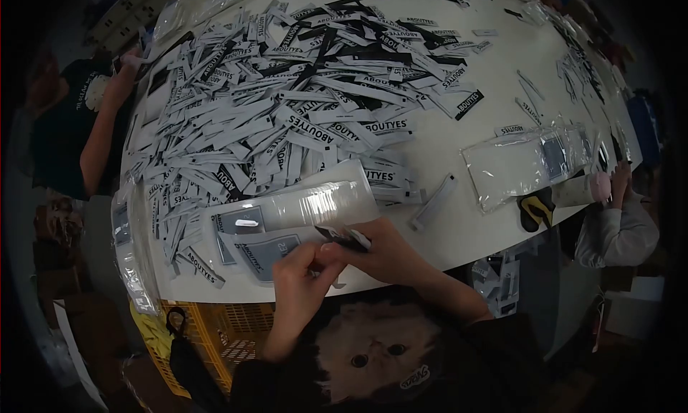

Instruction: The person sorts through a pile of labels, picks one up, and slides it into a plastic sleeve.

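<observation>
My right hand (380,252) is closed on a few black and white packets (344,236) at the table's near edge. Just left of it, touching it, my left hand (304,268) has its fingers closed at the edge of a clear plastic bag (266,252) with a grey printed label. Another clear bag (326,202) lies flat right behind my hands. Beyond that spreads a large heap of narrow white and black packets (301,119) printed ABOUTYES.
Stacked clear bags (502,171) and yellow-black scissors handles (536,211) lie on the right. A yellow crate (236,334) stands below the table's near edge (244,295). One co-worker's arm (100,137) is at the left, another's sleeve (620,230) at the right.
</observation>
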The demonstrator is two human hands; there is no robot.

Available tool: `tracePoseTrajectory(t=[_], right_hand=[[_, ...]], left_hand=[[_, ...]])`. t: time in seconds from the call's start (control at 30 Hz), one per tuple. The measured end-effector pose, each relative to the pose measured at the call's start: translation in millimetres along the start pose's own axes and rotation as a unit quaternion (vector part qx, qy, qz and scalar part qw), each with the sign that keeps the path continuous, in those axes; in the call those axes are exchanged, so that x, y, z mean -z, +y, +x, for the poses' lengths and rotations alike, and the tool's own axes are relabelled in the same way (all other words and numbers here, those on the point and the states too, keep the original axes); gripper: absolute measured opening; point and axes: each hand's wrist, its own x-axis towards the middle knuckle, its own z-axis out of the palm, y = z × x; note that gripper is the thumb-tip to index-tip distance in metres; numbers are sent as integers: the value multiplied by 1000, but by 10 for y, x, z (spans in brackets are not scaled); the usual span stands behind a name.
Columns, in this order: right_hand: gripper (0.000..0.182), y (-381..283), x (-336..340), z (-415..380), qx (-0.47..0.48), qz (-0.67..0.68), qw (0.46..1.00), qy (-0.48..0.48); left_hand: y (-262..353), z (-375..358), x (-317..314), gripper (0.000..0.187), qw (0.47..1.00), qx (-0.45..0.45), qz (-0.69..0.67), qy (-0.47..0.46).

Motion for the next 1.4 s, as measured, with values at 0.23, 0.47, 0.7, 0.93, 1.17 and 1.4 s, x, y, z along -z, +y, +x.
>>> tracePoseTrajectory(t=[0.23, 0.47, 0.7, 0.93, 1.17, 1.4], right_hand=[[21, 116, 39, 18, 25, 10, 999, -18], [20, 256, 234, 12, -47, 186, 972, -138], [33, 182, -13, -12, 52, -195, 979, 29], [22, 57, 126, -91, 43, -4, 999, -21], [14, 93, 55, -210, -121, 274, 954, 22], [26, -116, 167, -65, 256, 418, 867, 94]], left_hand=[[-122, -37, 30, 16, 997, 60, -3, -38], [-162, -24, -16, 14, 987, 57, -106, -105], [-80, -162, -32, 11, 990, -118, 79, 6], [197, -59, 232, 17, 930, -338, 137, 43], [-139, 15, -165, 50, 973, -215, 59, -59], [-87, 53, -292, 86, 978, -208, 12, -1]])
